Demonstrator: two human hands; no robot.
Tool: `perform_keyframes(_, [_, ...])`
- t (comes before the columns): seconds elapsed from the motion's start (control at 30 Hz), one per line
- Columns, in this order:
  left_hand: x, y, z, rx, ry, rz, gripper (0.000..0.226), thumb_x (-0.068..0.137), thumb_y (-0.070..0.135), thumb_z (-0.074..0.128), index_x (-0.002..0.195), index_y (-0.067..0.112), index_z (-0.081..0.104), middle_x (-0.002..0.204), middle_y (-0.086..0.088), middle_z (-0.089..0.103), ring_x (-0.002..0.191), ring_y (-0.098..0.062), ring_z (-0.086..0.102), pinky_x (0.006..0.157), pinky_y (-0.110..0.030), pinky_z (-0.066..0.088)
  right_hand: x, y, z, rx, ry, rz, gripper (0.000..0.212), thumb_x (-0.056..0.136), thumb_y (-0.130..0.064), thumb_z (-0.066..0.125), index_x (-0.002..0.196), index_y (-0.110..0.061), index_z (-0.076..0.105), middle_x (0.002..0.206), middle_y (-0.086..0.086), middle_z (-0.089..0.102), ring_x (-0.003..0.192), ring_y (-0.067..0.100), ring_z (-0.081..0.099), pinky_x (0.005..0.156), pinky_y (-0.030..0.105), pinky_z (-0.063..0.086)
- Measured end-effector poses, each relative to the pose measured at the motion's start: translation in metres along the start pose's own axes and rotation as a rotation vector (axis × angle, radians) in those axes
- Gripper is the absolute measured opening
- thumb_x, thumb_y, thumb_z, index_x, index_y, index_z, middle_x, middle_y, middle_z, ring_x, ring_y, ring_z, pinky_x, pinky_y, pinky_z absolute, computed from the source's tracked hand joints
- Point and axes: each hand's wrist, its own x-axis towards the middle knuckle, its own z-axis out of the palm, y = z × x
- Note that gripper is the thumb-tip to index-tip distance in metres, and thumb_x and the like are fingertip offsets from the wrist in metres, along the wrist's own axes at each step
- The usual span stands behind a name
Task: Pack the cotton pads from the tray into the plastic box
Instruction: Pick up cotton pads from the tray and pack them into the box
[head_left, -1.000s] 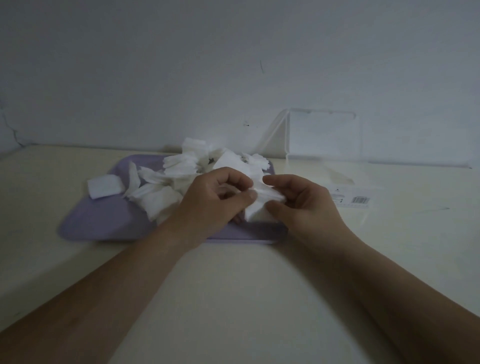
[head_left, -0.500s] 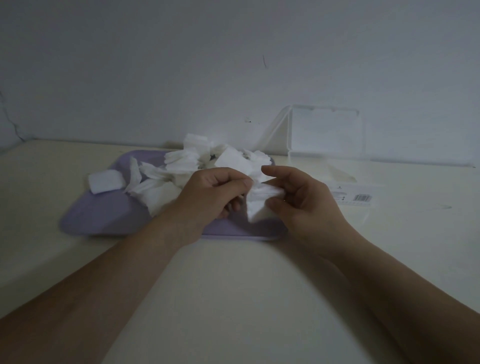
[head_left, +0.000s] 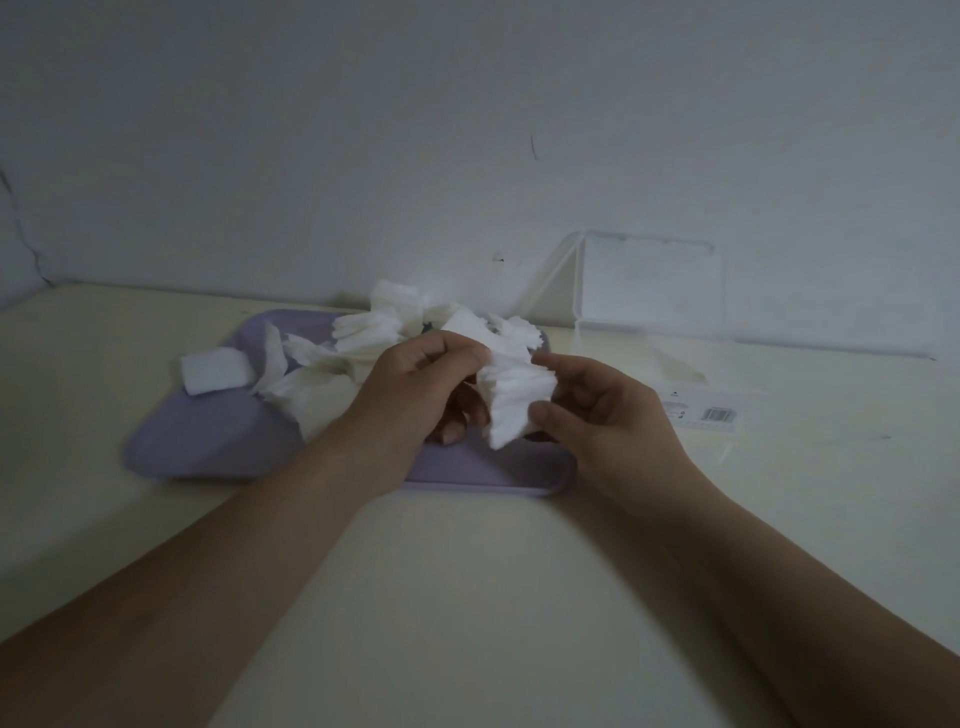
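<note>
In the head view we are holding a fanned stack of cotton pads (head_left: 514, 400) just above the near right of the purple tray (head_left: 208, 441). The left hand (head_left: 421, 384) is curling round its top and the right hand (head_left: 613, 415) is pinching its lower edge. The pads are sitting unevenly, so we are risking some slipping out onto the bench (head_left: 467, 597) on the way to the plastic box (head_left: 647, 286), which is standing open at the far right. That clear box looks light, so a careless push may shift it. A stray pad (head_left: 215, 370) on the tray's left rim may also drop off.
</note>
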Motion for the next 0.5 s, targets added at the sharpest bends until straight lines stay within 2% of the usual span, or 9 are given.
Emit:
perform_keyframes(0.07, [-0.0006, -0.0014, 0.0030, 0.001, -0.033, 0.002, 0.016, 0.097, 0.016, 0.064, 0.083, 0.016, 0.072, 0.066, -0.009, 0.068, 0.048, -0.019, 0.061, 0.040, -0.025, 0.035, 0.0002, -0.0001, 0.0005, 0.008, 0.013, 0.010, 0.038, 0.093, 0.008, 0.067, 0.126, -0.009, 0.069, 0.106, 0.015, 0.079, 0.103, 0.030, 0.075, 0.088, 0.039, 0.063])
perform_keyframes(0.17, [-0.0022, -0.0011, 0.0075, 0.002, -0.048, -0.013, 0.013, 0.092, 0.025, 0.069, 0.082, 0.023, 0.077, 0.071, -0.008, 0.071, 0.053, -0.020, 0.066, 0.040, -0.024, 0.037, -0.0012, -0.0037, 0.0007, -0.051, 0.046, 0.001, 0.035, 0.095, 0.007, 0.063, 0.126, -0.009, 0.069, 0.104, 0.009, 0.080, 0.097, 0.027, 0.078, 0.083, 0.035, 0.063])
perform_keyframes(0.27, [-0.0039, -0.0006, 0.0058, 0.050, -0.048, -0.043, 0.009, 0.094, 0.019, 0.073, 0.087, 0.018, 0.079, 0.072, -0.009, 0.073, 0.055, -0.016, 0.067, 0.041, -0.023, 0.040, -0.0018, -0.0067, 0.0007, -0.046, 0.049, 0.011, 0.034, 0.096, 0.006, 0.061, 0.125, -0.010, 0.070, 0.108, 0.012, 0.079, 0.102, 0.032, 0.076, 0.093, 0.049, 0.061])
perform_keyframes(0.33, [-0.0060, 0.0001, 0.0049, 0.055, -0.050, -0.057, 0.007, 0.094, 0.018, 0.074, 0.091, 0.014, 0.078, 0.074, -0.008, 0.074, 0.056, -0.014, 0.066, 0.042, -0.024, 0.041, -0.0024, -0.0075, 0.0021, 0.014, 0.026, 0.037, 0.034, 0.095, 0.006, 0.062, 0.124, -0.011, 0.070, 0.112, 0.014, 0.078, 0.108, 0.035, 0.074, 0.097, 0.052, 0.058])
perform_keyframes(0.43, [-0.0068, 0.0036, 0.0056, 0.008, -0.067, -0.060, 0.008, 0.092, 0.022, 0.074, 0.088, 0.019, 0.079, 0.077, -0.008, 0.074, 0.057, -0.018, 0.068, 0.044, -0.026, 0.039, -0.0053, -0.0091, 0.0071, 0.081, -0.054, 0.042, 0.029, 0.094, 0.001, 0.066, 0.120, -0.012, 0.073, 0.115, 0.017, 0.076, 0.109, 0.035, 0.073, 0.094, 0.046, 0.060])
perform_keyframes(0.5, [-0.0054, 0.0067, 0.0046, -0.041, -0.085, -0.084, 0.011, 0.090, 0.026, 0.070, 0.086, 0.020, 0.079, 0.078, -0.011, 0.074, 0.057, -0.023, 0.068, 0.043, -0.025, 0.036, -0.0060, -0.0098, 0.0091, 0.092, -0.041, 0.033, 0.025, 0.095, 0.000, 0.068, 0.117, -0.010, 0.074, 0.112, 0.019, 0.077, 0.102, 0.032, 0.074, 0.091, 0.045, 0.059])
